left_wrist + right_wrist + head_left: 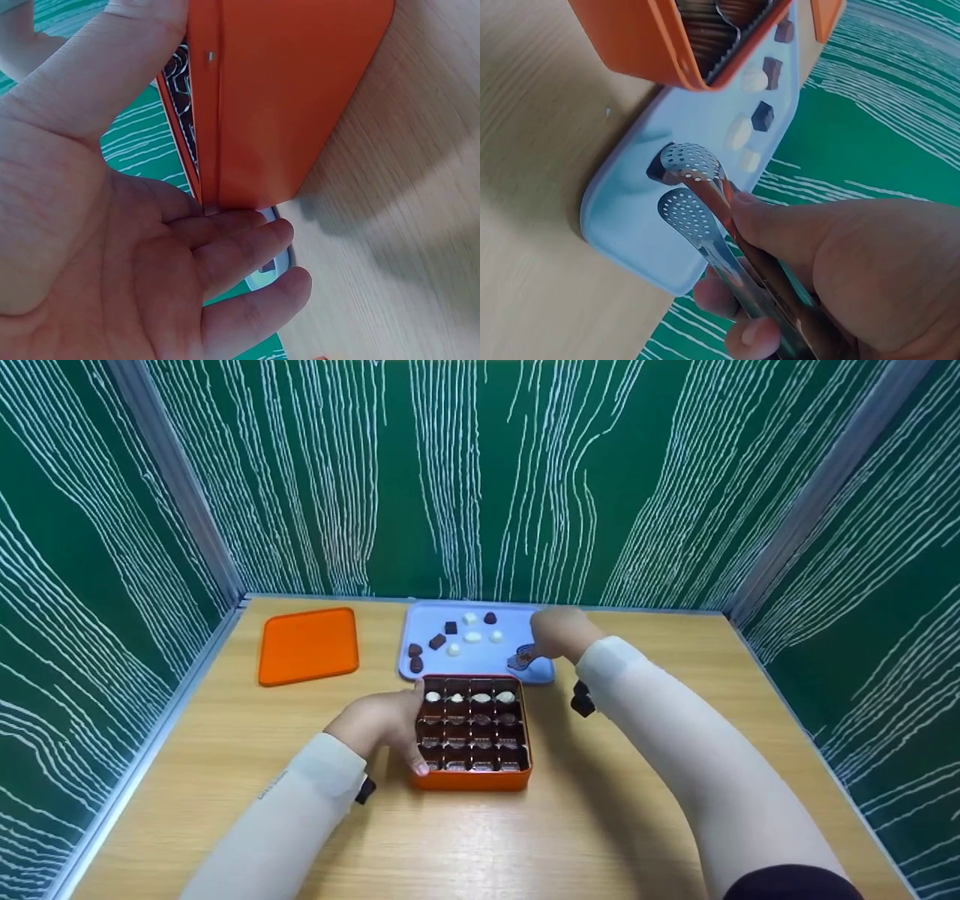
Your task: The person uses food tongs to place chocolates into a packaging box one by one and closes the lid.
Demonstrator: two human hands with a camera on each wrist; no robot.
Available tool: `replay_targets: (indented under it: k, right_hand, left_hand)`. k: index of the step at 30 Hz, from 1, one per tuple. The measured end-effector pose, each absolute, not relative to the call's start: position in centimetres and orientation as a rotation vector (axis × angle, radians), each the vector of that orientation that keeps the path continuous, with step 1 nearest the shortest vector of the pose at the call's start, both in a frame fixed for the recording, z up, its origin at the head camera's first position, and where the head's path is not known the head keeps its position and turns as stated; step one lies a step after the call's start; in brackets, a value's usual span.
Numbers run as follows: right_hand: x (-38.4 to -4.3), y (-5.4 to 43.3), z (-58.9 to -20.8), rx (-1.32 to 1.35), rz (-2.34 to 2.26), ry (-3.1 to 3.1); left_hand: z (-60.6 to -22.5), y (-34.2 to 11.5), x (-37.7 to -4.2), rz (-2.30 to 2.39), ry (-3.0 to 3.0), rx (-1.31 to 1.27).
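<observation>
My left hand (386, 724) grips the left side of an orange square tin (471, 780), thumb at the front corner and fingers by the back corner. Inside it is a brown compartment insert (469, 742); the back row has white chocolates (481, 698), with dark ones (481, 720) in the row before it. My right hand (562, 631) holds metal tongs (705, 225) with perforated round heads, slightly apart. One head overlaps a dark chocolate (658, 166) on the pale blue tray (622, 217) in the right wrist view.
Several white and dark chocolates (472, 637) lie spread over the tray's left and middle. An orange lid-like tray (309, 646) sits at the back left. Green panels with white lines (465, 472) wall the table (637, 825) at the back and sides.
</observation>
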State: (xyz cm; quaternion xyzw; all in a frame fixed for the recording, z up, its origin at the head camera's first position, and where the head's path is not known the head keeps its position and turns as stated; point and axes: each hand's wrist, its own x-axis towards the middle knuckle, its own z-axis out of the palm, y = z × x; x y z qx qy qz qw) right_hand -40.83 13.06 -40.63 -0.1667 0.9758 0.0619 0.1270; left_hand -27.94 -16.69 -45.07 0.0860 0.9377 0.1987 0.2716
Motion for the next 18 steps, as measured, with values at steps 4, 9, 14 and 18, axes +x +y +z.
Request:
replay_targets:
  k: [4, 9, 14, 18]
  right_hand:
    - [-40.56, 12.69, -40.94, -0.529, 0.248, 2.869]
    - [-40.35, 12.55, -40.98, -0.537, 0.273, 2.870]
    - [-40.32, 12.55, -41.16, -0.545, 0.243, 2.868]
    - [-40.35, 12.58, -41.00, -0.522, 0.219, 2.859]
  left_hand:
    - [-45.26, -16.64, -27.88, 0.507, 2.537, 0.253]
    - [-45.28, -16.60, -27.80, 0.506, 2.538, 0.256]
    - [-45.27, -16.68, -27.90, 0.516, 2.538, 0.247]
    - [-45.31, -16.74, -27.92, 0.518, 2.541, 0.247]
